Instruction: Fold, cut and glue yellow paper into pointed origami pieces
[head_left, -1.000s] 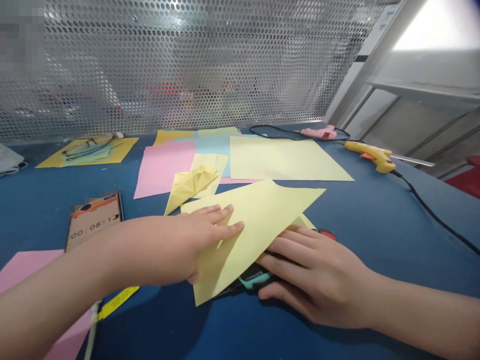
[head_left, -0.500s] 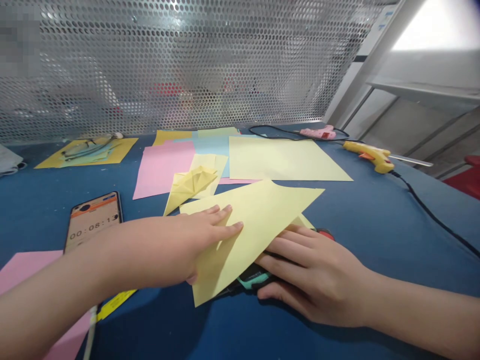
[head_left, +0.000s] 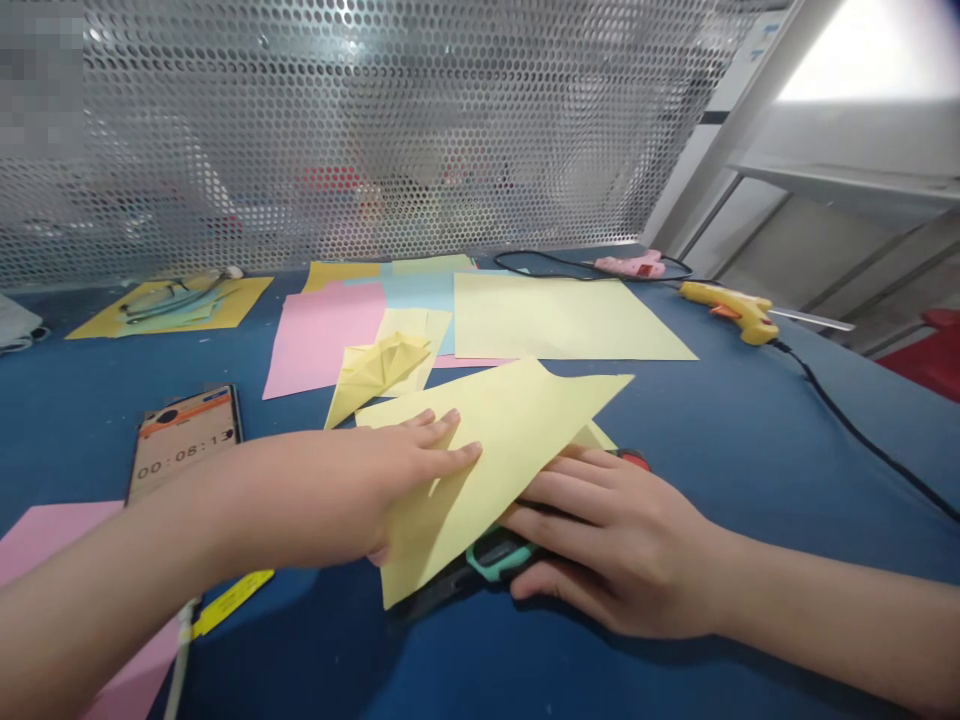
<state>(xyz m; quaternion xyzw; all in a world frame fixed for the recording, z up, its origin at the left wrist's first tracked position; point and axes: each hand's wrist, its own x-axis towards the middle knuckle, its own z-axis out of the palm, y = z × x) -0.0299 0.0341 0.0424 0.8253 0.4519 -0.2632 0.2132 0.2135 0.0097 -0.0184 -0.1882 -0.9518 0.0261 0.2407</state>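
Teal-and-black tool (head_left: 486, 573) now more visible

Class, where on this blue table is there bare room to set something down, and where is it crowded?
Bare: right, between the right hand and yellow glue gun; front, between the left forearm and right forearm; left, between the phone and mustard sheet. Crowded: back centre, where other sheets crowd the pink sheet, and centre, the yellow sheet over a teal object.

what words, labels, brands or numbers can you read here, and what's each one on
"00:08:13": on the phone; the last digits sit beside a dark dot.
Yellow tag: printed marks, too small to read.
No brand name is readable.
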